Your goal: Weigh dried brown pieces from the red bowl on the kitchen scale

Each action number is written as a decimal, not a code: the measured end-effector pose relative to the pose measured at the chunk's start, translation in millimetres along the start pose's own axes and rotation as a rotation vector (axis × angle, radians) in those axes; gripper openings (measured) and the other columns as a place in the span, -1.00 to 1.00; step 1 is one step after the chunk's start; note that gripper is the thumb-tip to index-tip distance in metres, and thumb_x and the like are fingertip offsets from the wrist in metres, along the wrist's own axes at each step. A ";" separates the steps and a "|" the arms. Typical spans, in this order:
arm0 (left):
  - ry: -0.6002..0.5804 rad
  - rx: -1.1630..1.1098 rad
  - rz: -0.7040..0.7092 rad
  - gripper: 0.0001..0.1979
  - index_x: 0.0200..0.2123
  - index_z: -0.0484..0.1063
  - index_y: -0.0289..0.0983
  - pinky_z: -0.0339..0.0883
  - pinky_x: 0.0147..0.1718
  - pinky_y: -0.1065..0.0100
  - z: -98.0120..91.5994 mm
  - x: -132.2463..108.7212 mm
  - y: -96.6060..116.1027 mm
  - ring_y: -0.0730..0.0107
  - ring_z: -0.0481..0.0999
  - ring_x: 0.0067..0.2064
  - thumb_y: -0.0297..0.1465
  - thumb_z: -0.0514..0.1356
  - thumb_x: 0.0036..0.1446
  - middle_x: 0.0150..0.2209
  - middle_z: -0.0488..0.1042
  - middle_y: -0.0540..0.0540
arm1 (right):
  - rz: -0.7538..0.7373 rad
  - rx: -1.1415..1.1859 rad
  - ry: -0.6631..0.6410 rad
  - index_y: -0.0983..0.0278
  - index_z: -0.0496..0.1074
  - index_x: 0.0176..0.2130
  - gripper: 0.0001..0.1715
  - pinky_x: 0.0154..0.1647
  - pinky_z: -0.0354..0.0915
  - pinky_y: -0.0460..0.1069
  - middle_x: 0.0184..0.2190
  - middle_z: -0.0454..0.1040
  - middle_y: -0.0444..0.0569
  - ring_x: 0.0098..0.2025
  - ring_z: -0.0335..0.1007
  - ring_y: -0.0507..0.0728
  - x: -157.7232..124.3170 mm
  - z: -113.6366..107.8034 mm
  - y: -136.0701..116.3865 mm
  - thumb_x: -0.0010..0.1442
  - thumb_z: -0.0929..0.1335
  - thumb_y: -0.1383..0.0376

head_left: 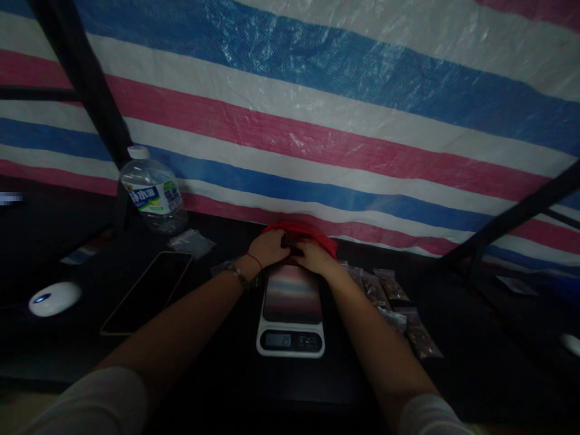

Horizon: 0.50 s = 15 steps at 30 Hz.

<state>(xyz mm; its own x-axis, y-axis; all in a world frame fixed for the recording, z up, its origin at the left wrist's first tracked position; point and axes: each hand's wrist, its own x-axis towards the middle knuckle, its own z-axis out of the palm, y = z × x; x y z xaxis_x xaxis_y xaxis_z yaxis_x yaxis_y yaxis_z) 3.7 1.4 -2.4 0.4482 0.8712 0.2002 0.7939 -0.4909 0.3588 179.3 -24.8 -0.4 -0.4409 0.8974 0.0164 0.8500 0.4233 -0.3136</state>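
A red plastic bag (324,238) lies behind the kitchen scale (292,302), against the striped sheet. Both of my hands are at the bag's mouth, close together. My left hand (270,246) has its fingers curled over the bag's opening, where something dark shows. From the right side, my right hand (313,257) is closed on the bag's edge, its fingertips partly hidden. The scale has a white body, a shiny reflective plate with nothing on it and a lit display too dim to read.
Several small clear bags of brown bits (421,333) lie right of the scale. To the left are a phone (147,293), a white mouse-like device (55,299), clear plastic bags (191,243) and a large clear bottle (156,193). Dark slanted posts (86,78) frame the table.
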 end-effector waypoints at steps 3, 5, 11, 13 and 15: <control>0.005 0.020 -0.013 -0.69 -0.16 0.44 -0.31 0.36 -0.18 0.31 1.4 0.4 -1.6 0.17 0.52 -0.14 -0.29 0.15 0.04 -0.15 0.53 -0.23 | -0.102 0.060 0.011 0.30 0.52 -0.08 -0.68 0.03 0.26 -0.02 -0.07 0.53 0.07 -0.02 0.42 0.14 3.3 6.8 1.7 0.12 0.38 0.40; 0.010 0.032 -0.027 -0.68 -0.16 0.45 -0.31 0.37 -0.20 0.29 2.1 0.3 -2.4 0.16 0.53 -0.15 -0.27 0.14 0.05 -0.15 0.53 -0.24 | -0.132 0.072 -0.027 0.29 0.54 -0.13 -0.70 0.00 0.27 -0.04 -0.11 0.56 0.03 -0.06 0.45 0.12 5.3 6.8 4.4 0.11 0.36 0.44; -0.035 0.046 -0.050 -0.68 -0.19 0.47 -0.31 0.37 -0.27 0.33 1.8 -0.4 -2.9 0.17 0.54 -0.18 -0.24 0.16 0.03 -0.18 0.55 -0.25 | -0.006 -0.093 0.004 0.28 0.57 -0.19 -0.68 -0.03 0.26 -0.07 -0.14 0.57 0.03 -0.09 0.46 0.12 0.6 -7.0 9.8 0.14 0.28 0.49; -0.033 0.043 -0.045 -0.68 -0.20 0.47 -0.30 0.36 -0.26 0.33 1.5 -0.5 -2.6 0.17 0.54 -0.18 -0.24 0.16 0.02 -0.19 0.55 -0.24 | 0.076 -0.125 -0.006 0.27 0.55 -0.11 -0.70 -0.06 0.27 -0.06 -0.11 0.56 0.06 -0.08 0.46 0.15 -2.5 -9.9 10.0 0.18 0.31 0.39; -0.039 0.038 -0.042 -0.69 -0.21 0.47 -0.30 0.35 -0.27 0.34 1.7 -0.4 -2.7 0.18 0.54 -0.19 -0.25 0.16 0.01 -0.20 0.55 -0.24 | 0.131 -0.127 -0.063 0.27 0.52 -0.06 -0.66 -0.11 0.29 -0.06 -0.10 0.55 0.08 -0.10 0.47 0.18 -4.4 -10.7 9.7 0.15 0.36 0.30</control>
<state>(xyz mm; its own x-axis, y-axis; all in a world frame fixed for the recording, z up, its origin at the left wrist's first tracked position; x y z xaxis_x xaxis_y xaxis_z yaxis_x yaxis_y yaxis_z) 2.1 2.4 -5.0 0.4292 0.8908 0.1493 0.8272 -0.4541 0.3310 192.6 -23.3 6.7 -0.3381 0.9379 -0.0770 0.9289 0.3195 -0.1870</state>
